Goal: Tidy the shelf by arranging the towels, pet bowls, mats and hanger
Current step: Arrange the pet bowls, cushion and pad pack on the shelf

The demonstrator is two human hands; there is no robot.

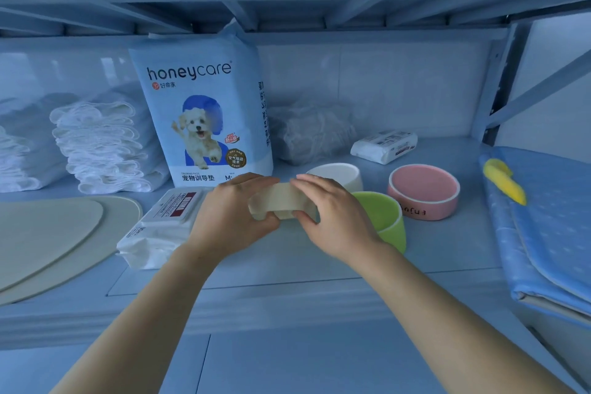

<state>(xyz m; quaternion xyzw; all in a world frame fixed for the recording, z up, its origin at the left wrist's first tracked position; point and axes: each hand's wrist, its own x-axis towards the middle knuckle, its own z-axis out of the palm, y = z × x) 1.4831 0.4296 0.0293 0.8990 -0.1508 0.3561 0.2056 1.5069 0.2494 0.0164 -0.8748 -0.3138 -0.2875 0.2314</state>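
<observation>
Both hands hold a beige pet bowl [281,201] above the middle of the shelf: my left hand [233,211] grips its left side, my right hand [332,214] its right side. Behind them stand a white bowl [339,173], a green bowl [388,217] partly hidden by my right hand, and a pink bowl [423,192] to the right. Two beige mats [54,233] lie overlapped at the left. Stacks of white towels [102,144] stand at the back left. A yellow hanger [503,181] rests on a folded blue mat [550,221] at the right.
A tall honeycare pad bag [204,112] stands at the back centre. A wipes pack [160,227] lies by my left hand, another [383,145] at the back right, beside a clear plastic bag [307,131]. The shelf above hangs low.
</observation>
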